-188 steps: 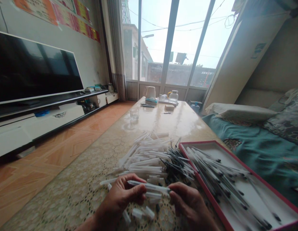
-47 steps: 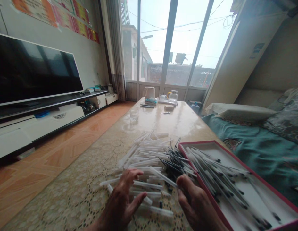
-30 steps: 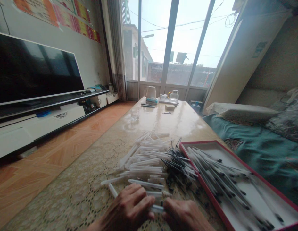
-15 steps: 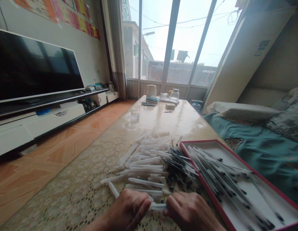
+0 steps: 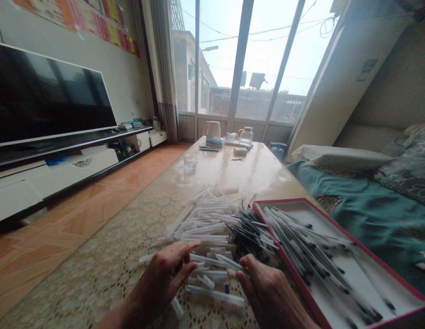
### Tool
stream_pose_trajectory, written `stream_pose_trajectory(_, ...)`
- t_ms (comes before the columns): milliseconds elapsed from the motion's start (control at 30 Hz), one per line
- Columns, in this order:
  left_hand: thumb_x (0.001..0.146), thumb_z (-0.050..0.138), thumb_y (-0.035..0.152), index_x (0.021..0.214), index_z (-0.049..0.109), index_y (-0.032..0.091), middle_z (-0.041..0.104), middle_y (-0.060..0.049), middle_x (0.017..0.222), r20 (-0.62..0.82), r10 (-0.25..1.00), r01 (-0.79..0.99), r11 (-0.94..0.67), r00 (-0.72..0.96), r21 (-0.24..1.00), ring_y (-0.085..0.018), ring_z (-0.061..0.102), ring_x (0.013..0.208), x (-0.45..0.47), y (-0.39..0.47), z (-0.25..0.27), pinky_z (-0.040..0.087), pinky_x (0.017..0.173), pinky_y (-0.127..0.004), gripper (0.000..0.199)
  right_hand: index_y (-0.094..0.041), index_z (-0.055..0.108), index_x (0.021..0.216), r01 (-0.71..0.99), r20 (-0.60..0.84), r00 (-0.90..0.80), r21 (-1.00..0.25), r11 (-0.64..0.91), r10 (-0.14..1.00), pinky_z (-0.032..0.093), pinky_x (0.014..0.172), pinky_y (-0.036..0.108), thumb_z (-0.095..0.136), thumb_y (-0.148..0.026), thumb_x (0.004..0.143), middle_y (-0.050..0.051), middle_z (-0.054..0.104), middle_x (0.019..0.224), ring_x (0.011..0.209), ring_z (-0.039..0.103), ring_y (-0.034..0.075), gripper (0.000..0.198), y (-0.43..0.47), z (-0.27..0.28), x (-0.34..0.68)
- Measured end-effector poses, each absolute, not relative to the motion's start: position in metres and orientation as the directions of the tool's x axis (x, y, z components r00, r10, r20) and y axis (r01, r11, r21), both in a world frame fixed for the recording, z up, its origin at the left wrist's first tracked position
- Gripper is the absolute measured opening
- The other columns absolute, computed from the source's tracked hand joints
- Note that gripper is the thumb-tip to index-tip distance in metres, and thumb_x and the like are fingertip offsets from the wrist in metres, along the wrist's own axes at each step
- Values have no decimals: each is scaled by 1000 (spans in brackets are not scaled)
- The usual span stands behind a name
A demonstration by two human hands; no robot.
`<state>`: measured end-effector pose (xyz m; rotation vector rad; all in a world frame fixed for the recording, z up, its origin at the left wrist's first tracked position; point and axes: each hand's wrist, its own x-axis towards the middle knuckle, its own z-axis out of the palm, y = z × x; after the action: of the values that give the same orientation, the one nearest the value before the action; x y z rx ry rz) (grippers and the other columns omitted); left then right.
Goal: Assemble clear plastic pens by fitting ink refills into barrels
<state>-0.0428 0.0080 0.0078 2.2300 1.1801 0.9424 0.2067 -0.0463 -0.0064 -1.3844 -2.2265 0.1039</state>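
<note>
My left hand [image 5: 173, 267] is over the near edge of the pile, its index finger and thumb apart with nothing seen between them. My right hand [image 5: 263, 283] pinches the end of a whitish pen barrel [image 5: 229, 262] whose tapered end points left. Translucent pen barrels [image 5: 207, 224] lie in a heap beyond my hands. A loose barrel [image 5: 215, 295] lies on the table between my wrists. Beside the heap, to the right, is a bunch of dark-tipped pen refills [image 5: 255, 228]. Small black parts near them are partly hidden by my right hand.
A red-rimmed shallow box [image 5: 380, 265] on the right holds many pen pieces with black ends [image 5: 311, 251]. Further along the patterned table [image 5: 130, 256] stand a drinking glass [image 5: 189, 162], a jug [image 5: 246, 134] and a small box [image 5: 240, 151]. A sofa [image 5: 336, 196] runs along the right.
My hands, earlier close together on one pen piece, have moved apart. My left hand has opened and shifted left; my right hand now holds a barrel a little higher up.
</note>
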Motion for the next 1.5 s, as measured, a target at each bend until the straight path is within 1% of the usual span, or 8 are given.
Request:
stream_pose_trajectory(100, 80, 64, 19, 101, 71, 20, 65, 0, 71, 276, 897, 407, -407, 345, 818, -16, 62, 62, -38, 4, 9, 49, 59, -25, 21, -22, 47, 79, 782, 369, -347, -393, 483, 862, 41, 50, 22, 22, -30, 102, 1, 63, 66, 53, 62, 15, 35, -46, -9, 202)
stream_pose_trajectory(200, 77, 71, 25, 105, 67, 20, 63, 2, 67, 41, 905, 116, -99, 424, 988, -13, 58, 57, -30, -2, 6, 46, 51, -21, 29, -22, 51, 83, 751, 351, -395, -409, 518, 849, 40, 49, 21, 24, -32, 101, 1, 65, 66, 53, 63, 14, 34, -45, -16, 198)
stream_pose_trajectory(367, 67, 82, 35, 96, 68, 17, 68, 0, 72, -68, 815, -154, 189, 575, 970, -10, 58, 52, -15, -11, -6, 47, 50, -20, 37, -21, 55, 79, 704, 420, -466, -357, 614, 779, 40, 48, 21, 28, -39, 101, 2, 65, 66, 53, 62, 14, 39, -44, -29, 190)
stream_pose_trajectory(567, 64, 85, 35, 75, 72, 13, 67, 1, 53, -109, 844, -208, 252, 525, 945, -9, 58, 45, -14, -8, -4, 46, 47, -19, 28, -20, 62, 97, 568, 453, -359, -588, 576, 816, 45, 56, 22, 30, -54, 98, 4, 67, 71, 60, 64, 15, 47, -48, -18, 186)
stream_pose_trajectory(800, 65, 85, 30, 75, 72, 14, 69, 2, 51, -90, 922, -320, 220, 377, 922, -8, 58, 45, -26, 1, 5, 46, 46, -16, 23, -21, 48, 67, 366, 132, -171, -911, 188, 976, 33, 40, 18, 27, -54, 98, -4, 46, 51, 43, 42, 10, 50, -53, -3, 203)
stream_pose_trajectory(1133, 60, 88, 32, 72, 71, 14, 72, 0, 50, -141, 923, -278, 250, 359, 927, -9, 61, 42, -26, 1, 4, 47, 45, -17, 27, -19, 49, 68, 310, 50, -176, -945, 104, 983, 31, 46, 20, 42, -58, 93, -4, 46, 54, 48, 40, 10, 47, -48, -12, 200)
stream_pose_trajectory(1300, 56, 89, 34, 71, 71, 14, 72, 0, 49, -180, 924, -281, 281, 337, 918, -10, 62, 42, -24, 1, 6, 48, 45, -17, 31, -18, 58, 92, 228, 34, -139, -971, 66, 990, 35, 46, 20, 56, -57, 85, -4, 50, 62, 51, 45, 11, 40, -48, -12, 200)
stream_pose_trajectory(1500, 57, 89, 34, 72, 70, 13, 72, -1, 50, -190, 922, -272, 288, 336, 918, -10, 62, 42, -23, 1, 5, 48, 45, -18, 31, -19, 51, 65, 417, 120, -122, -895, 161, 985, 33, 49, 22, 33, -55, 97, -1, 54, 53, 48, 47, 11, 51, -47, -16, 199)
